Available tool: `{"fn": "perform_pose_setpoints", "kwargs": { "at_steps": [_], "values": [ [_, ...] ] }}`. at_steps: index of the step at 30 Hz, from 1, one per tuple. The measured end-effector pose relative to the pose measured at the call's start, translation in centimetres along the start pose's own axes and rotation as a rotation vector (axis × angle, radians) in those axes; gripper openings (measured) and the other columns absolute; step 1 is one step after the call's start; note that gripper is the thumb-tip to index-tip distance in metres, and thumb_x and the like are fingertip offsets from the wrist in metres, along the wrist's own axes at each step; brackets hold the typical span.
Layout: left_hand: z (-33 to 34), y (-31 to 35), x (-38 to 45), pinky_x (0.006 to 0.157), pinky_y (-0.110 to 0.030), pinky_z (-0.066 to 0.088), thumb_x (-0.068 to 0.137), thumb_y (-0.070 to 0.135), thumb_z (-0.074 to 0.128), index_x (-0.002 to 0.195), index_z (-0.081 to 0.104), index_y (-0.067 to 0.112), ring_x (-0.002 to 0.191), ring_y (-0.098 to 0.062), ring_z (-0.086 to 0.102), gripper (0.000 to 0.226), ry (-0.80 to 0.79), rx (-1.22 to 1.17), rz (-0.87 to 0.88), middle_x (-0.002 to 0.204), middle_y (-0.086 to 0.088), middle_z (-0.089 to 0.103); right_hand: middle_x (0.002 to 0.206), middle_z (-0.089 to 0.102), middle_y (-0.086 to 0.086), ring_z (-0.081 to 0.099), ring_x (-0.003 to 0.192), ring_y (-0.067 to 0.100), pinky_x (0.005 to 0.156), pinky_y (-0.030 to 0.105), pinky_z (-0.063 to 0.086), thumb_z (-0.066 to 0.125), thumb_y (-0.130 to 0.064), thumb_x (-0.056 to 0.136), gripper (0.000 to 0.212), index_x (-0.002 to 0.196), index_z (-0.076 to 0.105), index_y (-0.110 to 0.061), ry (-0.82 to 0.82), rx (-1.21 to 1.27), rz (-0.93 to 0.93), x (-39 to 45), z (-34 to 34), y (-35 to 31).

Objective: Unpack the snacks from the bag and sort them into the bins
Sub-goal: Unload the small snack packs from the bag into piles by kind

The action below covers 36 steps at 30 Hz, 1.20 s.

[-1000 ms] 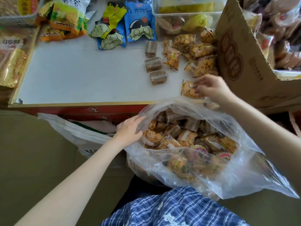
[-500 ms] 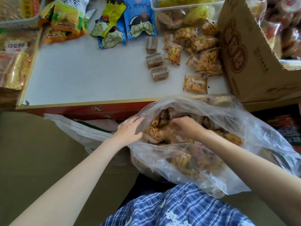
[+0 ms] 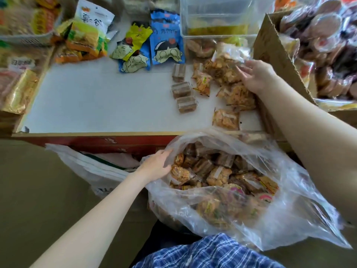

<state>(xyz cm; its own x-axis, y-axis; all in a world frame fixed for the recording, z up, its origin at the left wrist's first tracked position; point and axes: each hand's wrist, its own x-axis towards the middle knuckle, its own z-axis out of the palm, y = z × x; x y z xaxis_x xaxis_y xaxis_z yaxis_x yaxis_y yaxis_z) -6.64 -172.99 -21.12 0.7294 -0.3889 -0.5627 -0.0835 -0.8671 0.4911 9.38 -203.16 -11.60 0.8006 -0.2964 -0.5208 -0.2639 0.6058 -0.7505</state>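
A clear plastic bag [image 3: 301,202] full of small wrapped snacks sits on my lap below the table edge. My left hand [image 3: 156,167] grips the bag's left rim and holds it open. My right hand [image 3: 257,76] is out over the white table [image 3: 96,101], its fingers holding a clear packet of orange crackers [image 3: 226,62] above a pile of like packets [image 3: 237,95]. Three brown wrapped bars [image 3: 181,89] lie in a row left of that pile. One cracker packet [image 3: 226,118] lies alone near the table's front edge.
A clear plastic bin [image 3: 218,18] stands at the back of the table. A cardboard box [image 3: 278,60] of round snacks is at the right. Blue and yellow cartoon packets [image 3: 166,41] and yellow bags [image 3: 87,35] lie at the back left. A white bag [image 3: 88,167] hangs below the table.
My right hand left the bag's inside and rose to the cracker pile at the back right of the table, now with a cracker packet in its fingers. My left hand stayed on the rim.
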Motion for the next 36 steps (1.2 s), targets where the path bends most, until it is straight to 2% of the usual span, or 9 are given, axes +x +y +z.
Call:
{"fn": "perform_pose_setpoints", "kwargs": {
  "at_steps": [4,6,11,14,17,21,26,29,36],
  "values": [
    [0.5,-0.4,-0.6,0.094,-0.025,0.041,0.096,0.022,0.047,0.150,0.012,0.025,0.125,-0.018,0.046,0.064,0.005,-0.018,0.009,0.155,-0.001,0.022,0.123,0.051,0.017,0.053,0.115,0.029,0.076,0.029,0.054,0.047,-0.010,0.097,0.015,0.110,0.053,-0.007,-0.034,-0.304,0.080,-0.1,0.4,0.0],
    [0.6,-0.7,-0.8,0.090,-0.023,0.043,0.096,0.021,0.047,0.151,0.011,0.027,0.124,-0.017,0.048,0.066,0.001,-0.010,0.009,0.156,0.000,0.019,0.131,0.047,0.017,0.056,0.108,0.028,0.071,0.029,0.054,0.044,-0.011,0.098,0.019,0.116,0.048,-0.010,-0.063,-0.415,0.147,-0.5,-0.5,1.0],
    [0.6,-1.3,-0.8,0.100,-0.025,0.037,0.096,0.020,0.048,0.151,0.012,0.026,0.132,-0.016,0.040,0.066,0.016,-0.001,0.021,0.156,0.000,0.020,0.121,0.052,0.016,0.059,0.088,0.023,0.060,0.027,0.055,0.044,-0.006,0.096,0.007,0.096,0.051,-0.005,0.002,-0.423,0.138,-2.1,-2.2,1.5],
    [0.6,-1.5,-0.7,0.107,-0.027,0.029,0.096,0.023,0.049,0.150,0.015,0.025,0.137,-0.017,0.032,0.064,0.064,-0.001,0.057,0.156,0.001,0.021,0.102,0.059,0.014,0.063,0.083,0.022,0.060,0.025,0.057,0.046,0.000,0.094,0.017,0.109,0.053,0.000,-0.026,-0.569,0.037,-4.7,-3.1,3.1],
    [1.1,-1.5,-1.1,0.115,-0.037,0.018,0.094,0.030,0.051,0.149,0.019,0.026,0.143,-0.020,0.017,0.063,0.171,0.040,0.063,0.155,0.001,0.020,0.109,0.061,0.010,0.063,0.080,0.017,0.068,0.023,0.055,0.052,-0.003,0.093,0.025,0.117,0.053,-0.007,-0.292,-1.043,-0.149,-8.9,-5.4,7.3],
    [2.5,-2.2,-2.2,0.115,-0.046,0.011,0.088,0.048,0.055,0.150,0.011,0.030,0.145,-0.019,0.004,0.078,0.065,0.317,0.012,0.158,0.001,0.007,0.117,0.062,-0.003,0.058,0.101,0.008,0.081,0.010,0.044,0.063,-0.017,0.088,0.034,0.122,0.058,-0.016,-0.805,-1.616,-0.158,-12.4,-8.9,15.2],
    [2.4,-3.2,-2.9,0.115,-0.045,0.003,0.081,0.056,0.061,0.149,0.002,0.035,0.145,-0.022,-0.007,0.093,-0.029,0.319,-0.123,0.158,-0.001,-0.007,0.139,0.049,0.004,0.042,0.127,0.023,0.101,0.031,0.036,0.064,-0.025,0.087,0.061,0.141,0.038,-0.017,-0.705,-1.630,-0.043,-10.9,-7.5,22.4],
    [1.8,-3.6,-3.3,0.115,-0.045,0.003,0.080,0.055,0.063,0.149,0.000,0.036,0.145,-0.022,-0.006,0.095,-0.040,0.354,-0.125,0.158,-0.002,-0.007,0.137,0.047,0.011,0.027,0.133,0.032,0.107,0.044,0.028,0.064,-0.034,0.085,0.058,0.136,0.041,-0.021,-0.636,-1.762,0.018,-10.1,-7.2,25.4],
    [0.4,-3.6,-2.4,0.113,-0.049,0.014,0.083,0.050,0.063,0.149,0.000,0.036,0.145,-0.026,0.001,0.092,-0.051,0.260,-0.100,0.159,-0.001,-0.003,0.113,0.066,0.005,0.059,0.104,0.017,0.082,0.022,0.041,0.064,-0.015,0.087,0.029,0.116,0.065,-0.011,-0.575,-1.477,-0.091,-11.1,-7.1,20.5]
  ]
}}
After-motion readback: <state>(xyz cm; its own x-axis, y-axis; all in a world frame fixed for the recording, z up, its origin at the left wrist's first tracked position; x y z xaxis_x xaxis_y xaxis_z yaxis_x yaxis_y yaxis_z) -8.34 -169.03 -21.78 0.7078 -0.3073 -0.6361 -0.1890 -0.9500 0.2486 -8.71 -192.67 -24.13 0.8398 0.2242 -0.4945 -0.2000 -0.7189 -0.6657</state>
